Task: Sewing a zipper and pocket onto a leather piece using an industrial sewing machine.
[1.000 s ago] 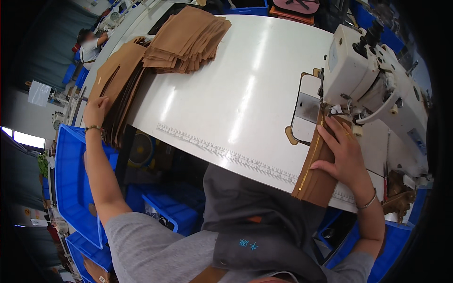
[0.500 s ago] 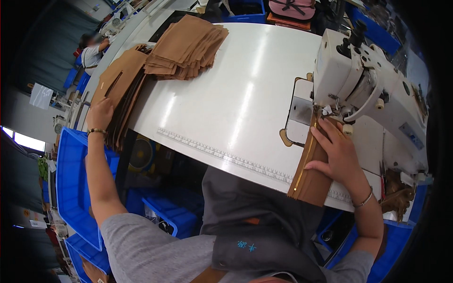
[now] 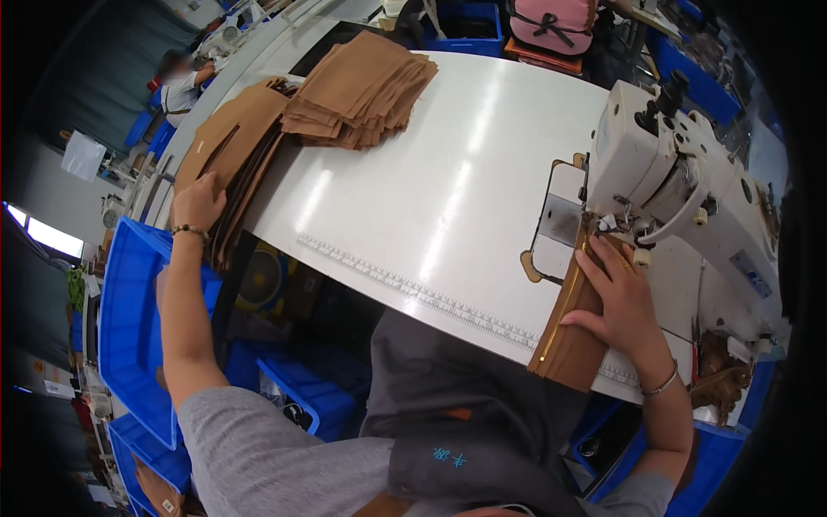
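Note:
My right hand [image 3: 618, 297] lies with spread fingers on a brown fabric piece [image 3: 570, 360] with a gold zipper [image 3: 561, 312] along its left side. The far end of that piece is under the head of a white sewing machine [image 3: 633, 138]; the needle area is partly hidden. At the far left my left hand [image 3: 199, 207] has curled fingers at the near edge of a pile of long brown slitted panels [image 3: 226, 129], closed on the top panel. The fingertips are partly hidden there.
A stack of brown rectangular pieces [image 3: 357, 90] sits on the white table [image 3: 388, 207] beside the panels. A printed ruler [image 3: 413, 293] runs along the near edge. Blue bins [image 3: 138, 319] stand left and below. Another person [image 3: 178, 90] sits at the far left; a pink bag [image 3: 551, 21] is behind.
The whole view has shifted slightly, with the table and machine lower and more to the right in the picture. Both hands keep about the same places on the brown pieces.

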A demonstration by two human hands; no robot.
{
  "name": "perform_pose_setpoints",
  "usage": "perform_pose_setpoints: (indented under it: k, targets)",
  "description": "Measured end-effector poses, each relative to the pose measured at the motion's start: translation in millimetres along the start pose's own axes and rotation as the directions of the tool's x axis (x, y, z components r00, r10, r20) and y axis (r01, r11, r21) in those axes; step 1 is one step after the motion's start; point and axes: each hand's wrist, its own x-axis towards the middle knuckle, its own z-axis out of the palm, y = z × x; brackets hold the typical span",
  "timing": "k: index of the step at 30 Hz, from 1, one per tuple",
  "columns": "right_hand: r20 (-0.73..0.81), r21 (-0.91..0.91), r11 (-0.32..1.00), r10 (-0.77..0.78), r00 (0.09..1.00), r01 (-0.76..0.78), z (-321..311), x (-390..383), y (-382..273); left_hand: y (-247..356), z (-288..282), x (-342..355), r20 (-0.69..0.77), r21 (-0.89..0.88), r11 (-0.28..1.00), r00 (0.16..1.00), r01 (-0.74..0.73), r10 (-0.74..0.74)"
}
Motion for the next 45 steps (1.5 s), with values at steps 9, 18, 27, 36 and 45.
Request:
perform_pose_setpoints:
  k: [9, 18, 27, 36, 45]
  targets:
    - [-0.005, 0.007, 1.000, 0.013, 1.000, -0.013, -0.7, 0.4, -1.0, -18.5, 8.9, 12.6, -0.039, -0.047, 0.974, 0.974, 0.222, -0.224]
    - [-0.030, 0.039, 0.999, 0.013, 0.999, -0.012, -1.9, -1.5, -3.7, 7.8, -114.1, 44.7, -0.130, -0.360, 0.914, 0.960, 0.187, -0.247]
    - [-0.021, 0.060, 0.998, 0.031, 0.999, -0.030, 1.7, -4.4, -2.3, 244.5, -228.3, -43.1, 0.117, -0.885, 0.381, 0.663, -0.268, 0.739]
    - [0.093, -0.116, 0.993, -0.007, 0.996, 0.018, 5.7, -3.0, 2.6, 348.5, -239.6, -65.5, -0.210, -0.977, -0.212, 0.165, -0.005, 0.964]
    - [-0.025, 0.073, 0.997, -0.025, 0.999, 0.027, 4.7, -6.5, 5.6, 412.5, -187.9, -50.3, -0.503, -0.765, -0.012, 0.586, -0.644, 0.636]
